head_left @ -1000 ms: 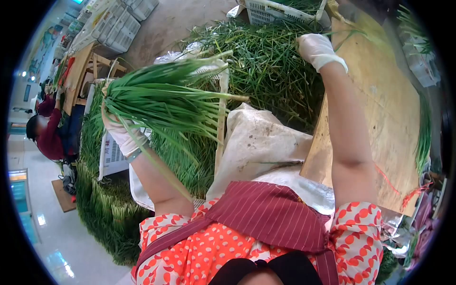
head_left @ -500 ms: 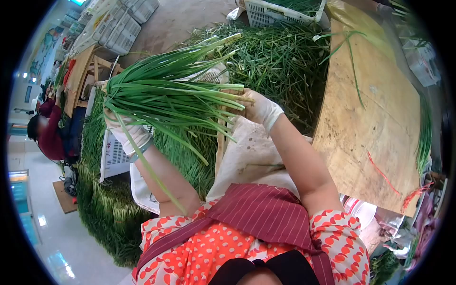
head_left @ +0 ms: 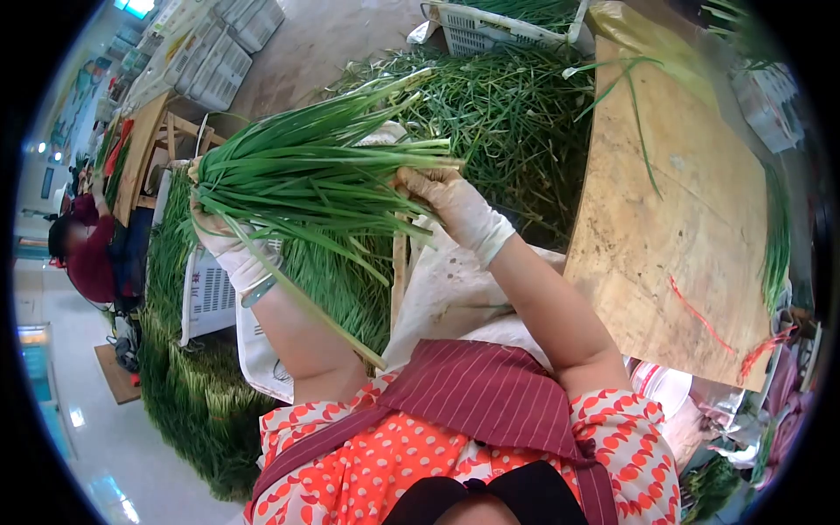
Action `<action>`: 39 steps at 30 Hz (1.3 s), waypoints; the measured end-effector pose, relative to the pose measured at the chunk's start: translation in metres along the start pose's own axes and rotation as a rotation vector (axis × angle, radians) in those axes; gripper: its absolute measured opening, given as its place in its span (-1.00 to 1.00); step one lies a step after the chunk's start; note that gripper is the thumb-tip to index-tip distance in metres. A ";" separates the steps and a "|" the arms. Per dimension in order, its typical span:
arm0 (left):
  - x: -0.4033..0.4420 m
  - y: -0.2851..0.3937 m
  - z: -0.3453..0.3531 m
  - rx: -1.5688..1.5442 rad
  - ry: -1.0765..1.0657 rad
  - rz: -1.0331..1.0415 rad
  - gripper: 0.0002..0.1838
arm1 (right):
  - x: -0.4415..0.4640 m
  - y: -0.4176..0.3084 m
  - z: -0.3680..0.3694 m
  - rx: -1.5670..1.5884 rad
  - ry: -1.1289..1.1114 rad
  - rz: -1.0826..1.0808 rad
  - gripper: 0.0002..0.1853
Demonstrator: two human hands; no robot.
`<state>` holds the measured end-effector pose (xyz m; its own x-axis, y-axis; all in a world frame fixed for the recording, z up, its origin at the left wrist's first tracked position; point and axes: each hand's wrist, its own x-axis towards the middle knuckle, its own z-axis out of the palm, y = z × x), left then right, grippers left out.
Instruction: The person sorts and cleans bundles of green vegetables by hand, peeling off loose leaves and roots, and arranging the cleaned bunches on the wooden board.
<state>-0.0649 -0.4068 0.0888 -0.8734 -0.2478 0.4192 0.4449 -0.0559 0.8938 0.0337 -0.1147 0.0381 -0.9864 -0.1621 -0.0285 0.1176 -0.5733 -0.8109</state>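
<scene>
A bunch of long green leafy stalks (head_left: 289,175) lies sideways in the air before me. My left hand (head_left: 223,245), in a white glove, is closed around its gathered end at the left. At the loose stalk ends on the right, my gloved right hand (head_left: 451,206) has its fingers bent against some stalks, pinching them. One long leaf (head_left: 306,306) hangs down across my left forearm. Below the bunch, more green stalks (head_left: 337,289) fill a white crate. Behind my right hand spreads a heap of loose green leaves (head_left: 507,114).
A wooden board (head_left: 674,219) with red string (head_left: 700,315) lies at the right. White crates (head_left: 210,70) are stacked at the upper left, and another crate (head_left: 499,31) stands beyond the heap. A person in dark red (head_left: 92,262) works at the far left. Bundled greens (head_left: 201,394) stand lower left.
My right hand has come from the board's far left edge to the stalk ends, then shifted slightly left along them. The left hand keeps its hold on the bunch.
</scene>
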 end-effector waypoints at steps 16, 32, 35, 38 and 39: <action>0.014 -0.002 -0.043 -0.477 -0.004 -0.283 -0.55 | -0.047 -0.124 -0.145 -1.030 0.893 -0.427 -0.53; 0.008 0.075 0.120 -0.334 0.025 -0.246 -0.54 | -0.117 -0.125 -0.103 -1.492 0.581 -0.337 -0.55; 0.018 0.073 0.158 -0.484 -0.182 -0.332 -0.56 | -0.215 -0.106 -0.130 -1.729 1.075 -0.167 -0.49; -0.039 0.145 0.264 -0.444 -0.039 -0.345 -0.56 | -0.287 -0.080 -0.176 -2.020 1.454 0.292 -0.44; -0.033 0.140 0.278 -0.441 -0.041 -0.347 -0.56 | -0.306 -0.076 -0.188 -1.978 1.427 0.275 -0.42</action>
<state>-0.0291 -0.1379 0.2441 -0.9864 -0.1055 0.1257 0.1627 -0.5291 0.8328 0.3045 0.1291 -0.0011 -0.5237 0.7987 0.2963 0.8233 0.5639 -0.0647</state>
